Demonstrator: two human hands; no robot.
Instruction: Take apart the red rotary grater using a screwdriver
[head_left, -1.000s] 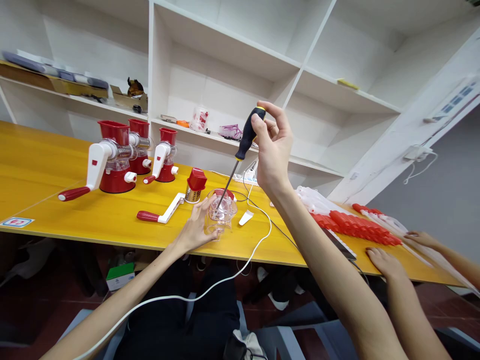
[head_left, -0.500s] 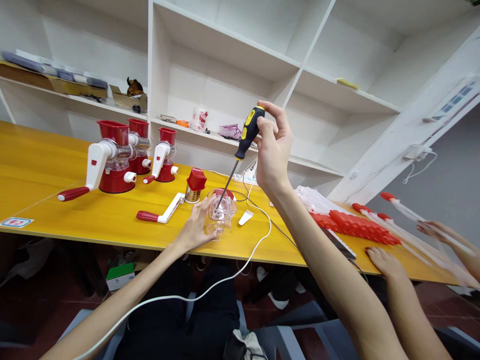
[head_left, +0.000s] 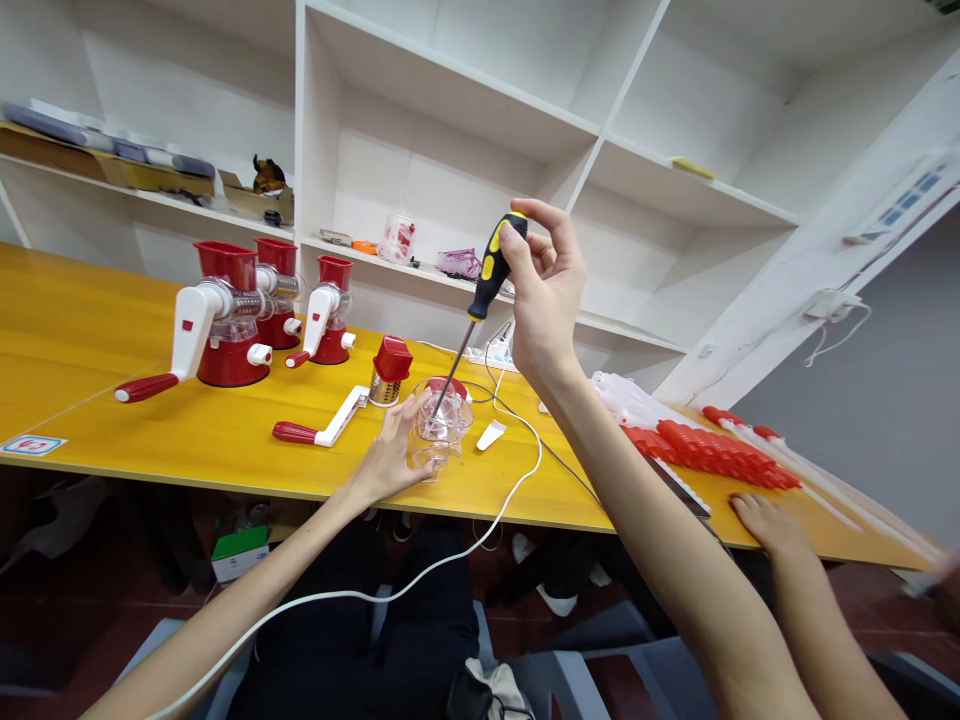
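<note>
My right hand [head_left: 546,290] pinches the black and yellow handle of a screwdriver [head_left: 491,268] at its top. The screwdriver leans, and its shaft runs down into a clear plastic grinder housing [head_left: 446,425] near the table's front edge. Fingers of my left hand [head_left: 397,452] wrap around the left side of that housing. Where the screwdriver's tip meets the inside is too small to make out. Left of the housing stand a metal grater drum with a red pusher [head_left: 390,370] and a white crank with a red handle [head_left: 330,420].
Assembled red rotary graters [head_left: 232,320] stand at the back left. A white cable [head_left: 517,490] crosses the table beside the housing, near a small white part [head_left: 491,435]. Red-ended pieces [head_left: 712,455] are piled at the right, by a co-worker's hand [head_left: 769,522]. White shelves [head_left: 450,130] rise behind.
My right thumb and fingers have shifted on the screwdriver handle, which has barely moved. At far right the co-worker's raised hand, with a red-ended piece, has dropped away toward the edge.
</note>
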